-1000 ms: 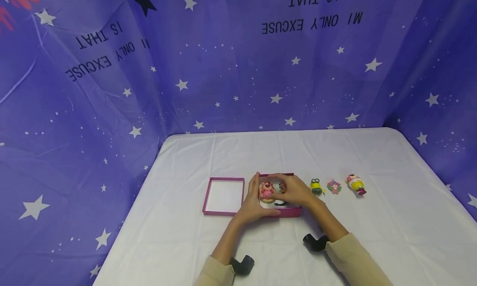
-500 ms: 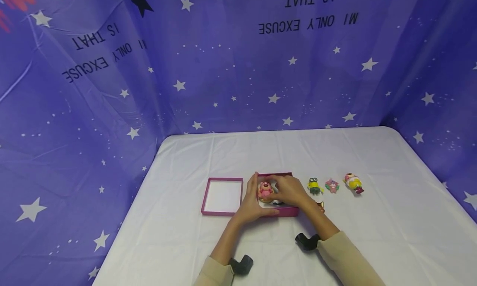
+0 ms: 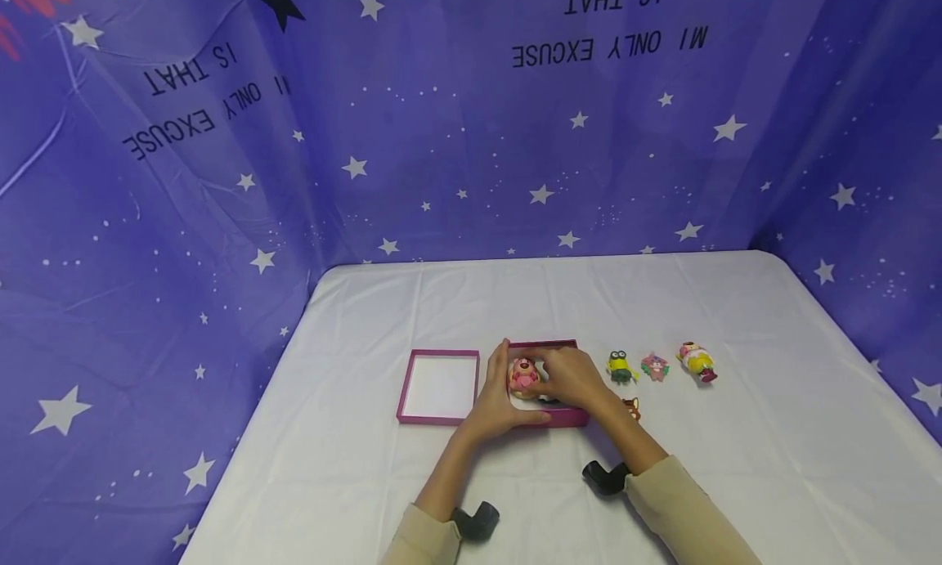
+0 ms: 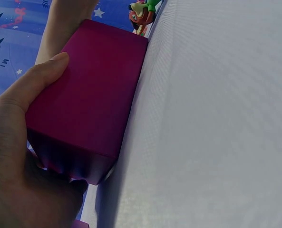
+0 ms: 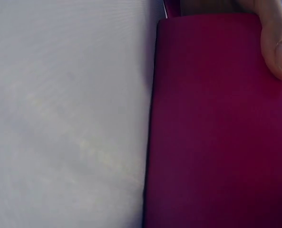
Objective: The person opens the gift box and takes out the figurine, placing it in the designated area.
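Observation:
An open magenta box point(image 3: 562, 419) sits on the white table, its lid point(image 3: 439, 385) lying to its left. My left hand point(image 3: 506, 395) grips the box's near-left corner, thumb along the front wall; the left wrist view shows that thumb point(image 4: 41, 80) on the magenta wall point(image 4: 91, 109). My right hand point(image 3: 570, 377) reaches over the box, and its fingers hold a pink bear toy point(image 3: 524, 375) standing inside. Something black point(image 3: 548, 399) lies under that hand. The right wrist view shows only the box wall point(image 5: 217, 123) and a thumb point(image 5: 276, 45).
Right of the box stand a yellow goggle-eyed figure point(image 3: 620, 366), a flat pink toy point(image 3: 654, 367) and a yellow-pink figure point(image 3: 696, 360). A small brown toy point(image 3: 631, 408) lies by my right wrist. Purple star cloth hangs behind and beside the table point(image 3: 662, 303).
My right hand has shifted slightly left over the box, and the small brown toy now shows beside its wrist. My left hand has stayed on the box corner.

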`<state>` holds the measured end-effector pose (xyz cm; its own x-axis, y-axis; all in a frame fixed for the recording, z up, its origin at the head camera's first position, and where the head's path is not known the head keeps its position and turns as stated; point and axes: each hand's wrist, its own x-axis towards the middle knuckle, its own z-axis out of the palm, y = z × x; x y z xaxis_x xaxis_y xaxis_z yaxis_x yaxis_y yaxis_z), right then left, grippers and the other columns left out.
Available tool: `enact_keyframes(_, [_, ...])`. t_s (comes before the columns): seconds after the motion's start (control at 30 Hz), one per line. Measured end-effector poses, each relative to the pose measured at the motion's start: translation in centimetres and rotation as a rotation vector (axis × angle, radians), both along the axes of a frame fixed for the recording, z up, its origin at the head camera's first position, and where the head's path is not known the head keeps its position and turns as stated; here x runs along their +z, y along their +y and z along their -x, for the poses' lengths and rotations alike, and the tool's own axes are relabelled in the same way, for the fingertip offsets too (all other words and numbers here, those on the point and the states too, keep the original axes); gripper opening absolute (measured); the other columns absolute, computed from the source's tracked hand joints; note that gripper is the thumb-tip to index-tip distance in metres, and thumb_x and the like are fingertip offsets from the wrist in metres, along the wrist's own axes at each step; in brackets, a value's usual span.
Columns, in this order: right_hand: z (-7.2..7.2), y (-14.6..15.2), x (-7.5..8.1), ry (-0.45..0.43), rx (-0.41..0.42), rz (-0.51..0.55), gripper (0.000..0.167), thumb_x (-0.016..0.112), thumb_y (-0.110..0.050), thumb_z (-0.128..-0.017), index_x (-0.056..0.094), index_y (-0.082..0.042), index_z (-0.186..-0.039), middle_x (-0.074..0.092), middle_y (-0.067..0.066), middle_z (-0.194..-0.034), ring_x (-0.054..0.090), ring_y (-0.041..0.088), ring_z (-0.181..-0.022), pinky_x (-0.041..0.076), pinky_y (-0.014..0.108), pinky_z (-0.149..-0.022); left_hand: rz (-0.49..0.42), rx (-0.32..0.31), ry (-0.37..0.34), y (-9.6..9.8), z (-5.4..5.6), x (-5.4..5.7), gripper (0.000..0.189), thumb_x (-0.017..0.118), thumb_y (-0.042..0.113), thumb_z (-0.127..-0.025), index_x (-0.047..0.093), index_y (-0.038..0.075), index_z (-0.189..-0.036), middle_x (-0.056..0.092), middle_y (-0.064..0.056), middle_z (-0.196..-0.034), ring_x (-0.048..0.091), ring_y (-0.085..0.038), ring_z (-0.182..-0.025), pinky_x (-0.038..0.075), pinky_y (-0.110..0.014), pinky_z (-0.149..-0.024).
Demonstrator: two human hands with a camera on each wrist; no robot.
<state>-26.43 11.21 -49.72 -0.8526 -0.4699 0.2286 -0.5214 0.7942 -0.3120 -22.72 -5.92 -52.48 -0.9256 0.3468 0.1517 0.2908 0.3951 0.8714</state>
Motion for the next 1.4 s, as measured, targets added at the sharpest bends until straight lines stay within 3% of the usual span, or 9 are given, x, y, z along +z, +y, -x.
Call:
enact_keyframes(0.2, [0.0, 0.1, 0.0, 0.018, 0.013, -0.009, 0.064, 0.080, -0.049, -0.061, 0.067, -0.016, -0.113, 0.038, -0.012, -0.053, 0.036, 0.009, -0.052, 0.035, 0.027, -0.048, 0.009, -0.006, 0.002, 0.0, 0.1, 0.1, 0.128, 0.085, 0.037, -0.062, -0.008, 0.023, -0.148, 0.002, -0.006, -0.153, 0.016, -0.034, -0.136, 0.025, -0.051, -0.105])
enact_keyframes(0.4, [0.1, 0.4, 0.0, 0.021, 0.045, 0.007, 0.063, 0.080, -0.048, -0.062, 0.067, -0.014, -0.113, 0.052, -0.007, -0.059, 0.041, 0.009, -0.055, 0.038, 0.028, -0.050, 0.005, -0.007, 0.000, 0.0, 0.1, 0.2, 0.128, 0.085, 0.036, -0.062, -0.008, 0.023, -0.148, 0.002, -0.008, -0.153, 0.015, -0.035, -0.136, 0.024, -0.052, -0.105])
enact_keyframes(0.63, [0.1, 0.7, 0.0, 0.013, 0.077, 0.069, 0.061, 0.080, -0.047, -0.064, 0.066, -0.017, -0.116, 0.034, -0.012, -0.051, 0.030, 0.004, -0.049, 0.029, 0.023, -0.045, 0.004, -0.012, -0.001, 0.1, 0.1, 0.3, 0.128, 0.085, 0.036, -0.062, -0.008, 0.022, -0.148, 0.002, -0.007, -0.153, 0.016, -0.034, -0.136, 0.024, -0.050, -0.106])
enact_keyframes(0.73, [0.0, 0.8, 0.4, -0.005, 0.085, 0.082, 0.060, 0.080, -0.045, -0.066, 0.066, -0.017, -0.116, 0.041, -0.012, -0.054, 0.031, 0.003, -0.050, 0.031, 0.022, -0.047, 0.009, -0.014, 0.002, 0.1, 0.1, 0.4, 0.128, 0.085, 0.037, -0.062, -0.008, 0.021, -0.148, 0.002, -0.007, -0.153, 0.016, -0.033, -0.136, 0.024, -0.050, -0.106])
enact_keyframes(0.87, [-0.4, 1.0, 1.8, -0.026, 0.083, 0.083, 0.060, 0.078, -0.043, -0.068, 0.064, -0.013, -0.118, 0.045, -0.011, -0.054, 0.033, 0.004, -0.051, 0.035, 0.023, -0.049, 0.013, -0.017, -0.002, 0.1, 0.1, 0.6, 0.128, 0.085, 0.038, -0.062, -0.008, 0.020, -0.149, 0.002, -0.007, -0.153, 0.016, -0.032, -0.137, 0.024, -0.050, -0.106])
enact_keyframes(0.93, [-0.6, 1.1, 2.8, -0.013, 0.081, 0.090, 0.060, 0.078, -0.044, -0.069, 0.064, -0.013, -0.118, 0.039, -0.012, -0.051, 0.030, 0.004, -0.050, 0.033, 0.024, -0.048, 0.018, -0.018, -0.002, 0.1, 0.1, 0.6, 0.128, 0.085, 0.039, -0.062, -0.008, 0.020, -0.148, 0.002, -0.006, -0.153, 0.015, -0.030, -0.137, 0.023, -0.049, -0.106])
enact_keyframes(1.1, [-1.5, 2.1, 5.5, 0.089, 0.094, 0.114, 0.061, 0.078, -0.048, -0.066, 0.065, -0.014, -0.115, 0.026, -0.014, -0.049, 0.023, 0.006, -0.049, 0.028, 0.025, -0.048, 0.032, -0.010, 0.017, 0.1, 0.1, 0.8, 0.128, 0.085, 0.039, -0.062, -0.007, 0.019, -0.149, 0.002, -0.007, -0.153, 0.013, -0.031, -0.137, 0.023, -0.050, -0.106])
enact_keyframes(1.2, [-2.1, 3.3, 6.8, 0.123, 0.087, 0.107, 0.062, 0.078, -0.049, -0.065, 0.065, -0.016, -0.116, 0.026, -0.014, -0.049, 0.024, 0.007, -0.050, 0.029, 0.026, -0.051, 0.045, 0.002, 0.029, 0.1, 0.0, 0.7, 0.128, 0.085, 0.040, -0.061, -0.005, 0.016, -0.149, 0.004, -0.008, -0.153, 0.014, -0.033, -0.137, 0.024, -0.051, -0.105])
enact_keyframes(1.4, [-3.5, 7.3, 8.3, 0.089, 0.054, 0.105, 0.061, 0.080, -0.045, -0.066, 0.063, -0.020, -0.119, 0.025, -0.013, -0.053, 0.025, 0.008, -0.053, 0.024, 0.025, -0.049, 0.041, 0.025, 0.023, 0.2, -0.2, 0.3, 0.128, 0.086, 0.038, -0.060, -0.003, 0.017, -0.149, 0.006, -0.009, -0.152, 0.017, -0.032, -0.136, 0.025, -0.050, -0.105])
